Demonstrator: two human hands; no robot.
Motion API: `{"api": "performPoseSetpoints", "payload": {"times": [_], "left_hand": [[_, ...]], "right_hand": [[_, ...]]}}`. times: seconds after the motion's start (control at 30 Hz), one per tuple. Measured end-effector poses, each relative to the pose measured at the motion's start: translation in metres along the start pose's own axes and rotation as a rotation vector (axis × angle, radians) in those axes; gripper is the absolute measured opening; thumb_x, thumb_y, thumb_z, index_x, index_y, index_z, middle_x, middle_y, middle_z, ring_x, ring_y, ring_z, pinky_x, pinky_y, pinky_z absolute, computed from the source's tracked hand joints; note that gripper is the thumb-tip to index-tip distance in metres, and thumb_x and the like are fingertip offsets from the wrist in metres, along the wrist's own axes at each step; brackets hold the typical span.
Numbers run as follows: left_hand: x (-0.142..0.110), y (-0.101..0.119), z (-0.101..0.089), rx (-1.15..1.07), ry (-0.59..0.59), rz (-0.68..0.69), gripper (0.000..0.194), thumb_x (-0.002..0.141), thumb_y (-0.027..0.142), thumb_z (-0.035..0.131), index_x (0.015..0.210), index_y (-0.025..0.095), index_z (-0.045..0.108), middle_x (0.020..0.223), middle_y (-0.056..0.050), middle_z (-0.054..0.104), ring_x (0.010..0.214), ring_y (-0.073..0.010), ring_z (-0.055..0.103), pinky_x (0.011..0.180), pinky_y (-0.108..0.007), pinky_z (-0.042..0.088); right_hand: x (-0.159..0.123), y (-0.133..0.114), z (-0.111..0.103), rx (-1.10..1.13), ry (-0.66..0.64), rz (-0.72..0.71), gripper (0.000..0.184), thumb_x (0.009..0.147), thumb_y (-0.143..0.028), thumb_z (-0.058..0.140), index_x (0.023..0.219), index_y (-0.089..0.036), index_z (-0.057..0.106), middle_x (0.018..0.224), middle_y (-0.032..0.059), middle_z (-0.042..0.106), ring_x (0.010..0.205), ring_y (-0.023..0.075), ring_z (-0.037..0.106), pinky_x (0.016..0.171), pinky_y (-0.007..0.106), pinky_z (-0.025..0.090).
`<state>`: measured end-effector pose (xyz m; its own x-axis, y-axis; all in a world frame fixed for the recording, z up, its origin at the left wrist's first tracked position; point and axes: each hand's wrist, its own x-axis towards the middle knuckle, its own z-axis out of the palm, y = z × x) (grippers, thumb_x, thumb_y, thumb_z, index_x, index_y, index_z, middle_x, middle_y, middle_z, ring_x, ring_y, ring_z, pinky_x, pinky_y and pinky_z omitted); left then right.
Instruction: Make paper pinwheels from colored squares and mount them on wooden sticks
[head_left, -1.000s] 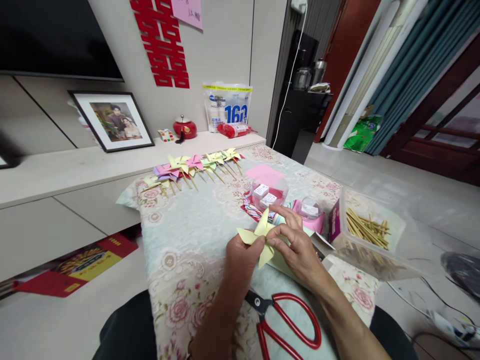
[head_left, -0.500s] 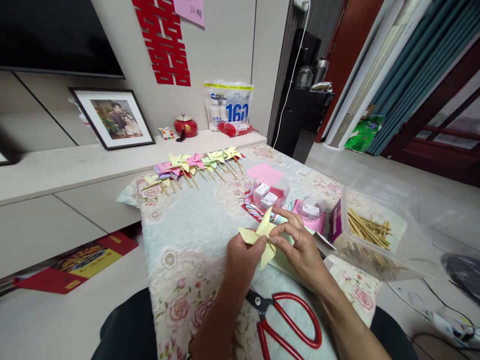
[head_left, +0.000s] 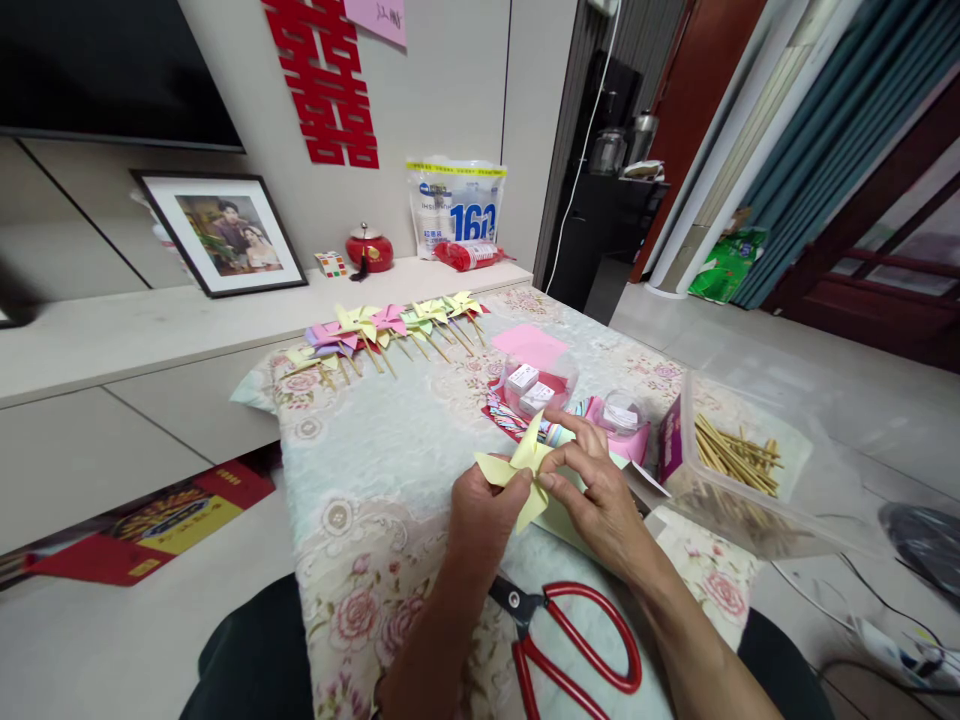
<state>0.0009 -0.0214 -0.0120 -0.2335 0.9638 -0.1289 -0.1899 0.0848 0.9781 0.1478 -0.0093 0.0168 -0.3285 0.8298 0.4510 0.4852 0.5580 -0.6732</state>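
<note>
A pale yellow paper pinwheel (head_left: 531, 450) is held up over the near part of the table, its folded blades spread out. My left hand (head_left: 487, 505) is closed on its left side, the thumb pressed near the centre. At the centre's right side my right hand (head_left: 592, 485) pinches with thumb and index finger; whatever small piece lies between those fingertips is too small to make out. Scissors with red handles (head_left: 592, 640) lie on the cloth below my hands, their blades partly hidden by my left wrist. Pale green paper (head_left: 566, 525) lies under my right hand.
Finished pinwheels on sticks (head_left: 390, 325) lie in a row at the far edge. A clear bin of wooden sticks (head_left: 739, 455) stands at right. Small plastic tubs (head_left: 622, 412), pink paper (head_left: 529, 345) and striped straws (head_left: 510, 415) sit behind my hands on the flowered tablecloth (head_left: 352, 440).
The pinwheel has tilted slightly in my hands, its lower blade now swung a little left. Both hands keep nearly the same hold, and the view has shifted slightly.
</note>
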Motion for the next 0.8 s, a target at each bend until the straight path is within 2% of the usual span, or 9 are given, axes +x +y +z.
{"api": "performPoseSetpoints", "payload": {"times": [0.8], "left_hand": [[0.0006,-0.0025,0.0001,-0.004,-0.053,0.007,0.02,0.066,0.032,0.073,0.075,0.015,0.068,0.06,0.0,0.066,0.054,-0.0148,0.058,0.053,-0.024,0.047]], "right_hand": [[0.0002,-0.0002,0.0001,0.057,0.012,0.027,0.012,0.093,-0.021,0.059,0.082,-0.023,0.064,0.135,0.0067,0.054,0.129,0.0281,0.044,0.105,0.046,0.032]]}}
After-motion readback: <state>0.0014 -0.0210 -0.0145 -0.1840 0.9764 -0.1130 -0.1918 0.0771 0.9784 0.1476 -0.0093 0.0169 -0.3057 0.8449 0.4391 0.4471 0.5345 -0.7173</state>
